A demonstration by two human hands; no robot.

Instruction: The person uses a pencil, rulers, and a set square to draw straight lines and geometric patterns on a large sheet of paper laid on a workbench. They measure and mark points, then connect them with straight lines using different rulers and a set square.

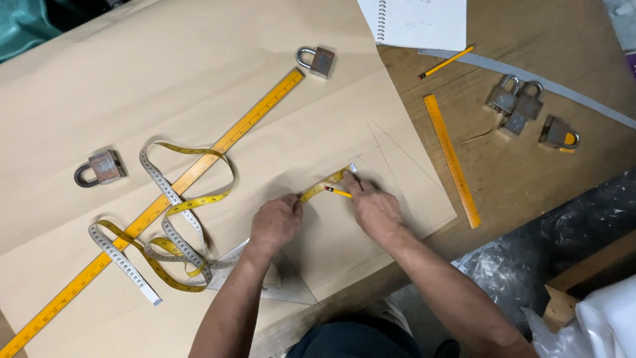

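left hand (276, 222) pins tape measure (322, 185) flat on brown paper (165, 79) | right hand (373, 207) grips pencil (338, 192) at tape's end | tape's middle hidden under fingers | long ruler (199, 166) cut off bottom-left

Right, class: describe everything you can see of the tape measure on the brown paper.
The tape measure is a soft, flexible band, yellow on one face and white on the other, with fine markings. Most of it lies in loose loops on the brown paper, crossing the long yellow ruler. One end is stretched flat between the left hand and right hand, which also holds a pencil.
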